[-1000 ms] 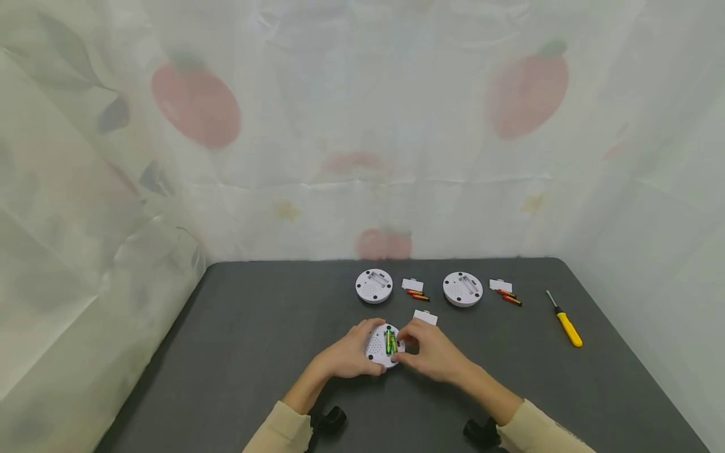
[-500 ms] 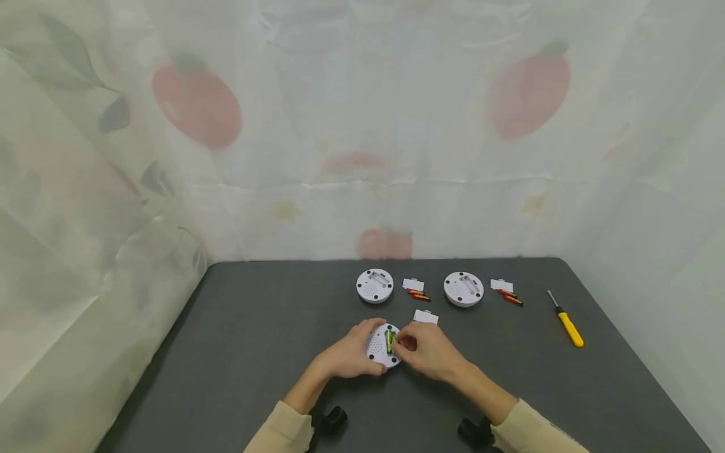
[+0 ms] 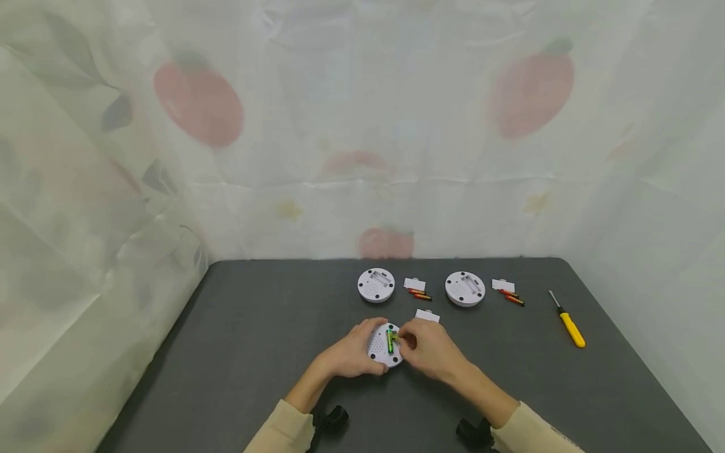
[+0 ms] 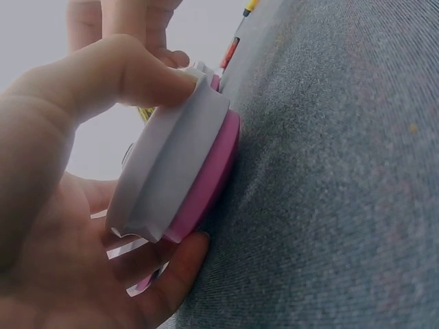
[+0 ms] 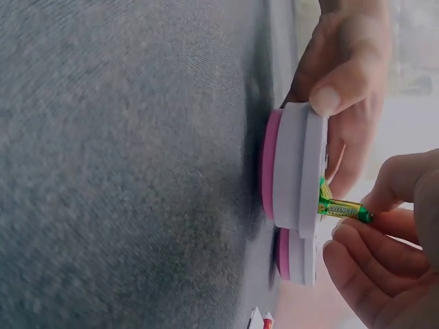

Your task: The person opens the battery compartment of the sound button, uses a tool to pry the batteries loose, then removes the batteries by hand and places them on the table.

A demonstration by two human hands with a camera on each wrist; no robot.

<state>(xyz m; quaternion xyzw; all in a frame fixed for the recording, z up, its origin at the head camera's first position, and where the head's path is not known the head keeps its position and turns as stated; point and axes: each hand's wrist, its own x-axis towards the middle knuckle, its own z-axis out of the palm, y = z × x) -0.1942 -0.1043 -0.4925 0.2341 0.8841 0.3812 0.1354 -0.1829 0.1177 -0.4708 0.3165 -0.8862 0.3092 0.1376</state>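
A round white device (image 3: 377,346) with a pink underside (image 5: 270,164) lies with its perforated face and battery slots up. My left hand (image 3: 352,353) grips its rim, thumb on the near side and fingers round the far side. One green battery (image 3: 389,341) lies in a slot. My right hand (image 3: 432,350) pinches the end of a second green battery (image 5: 346,210), which sticks up out of the face at a slant in the right wrist view. Just behind the right hand is a white battery cover (image 3: 427,316).
Two similar round devices, one left (image 3: 376,285) and one right (image 3: 464,289), stand at the back with vacant slots. Beside them lie white covers (image 3: 415,284) and red batteries (image 3: 420,294). A yellow-handled screwdriver (image 3: 568,322) lies at the right.
Both green batteries lay side by side in the device earlier. The right hand has closed on the right one, and its end now stands raised. The left hand keeps its grip.
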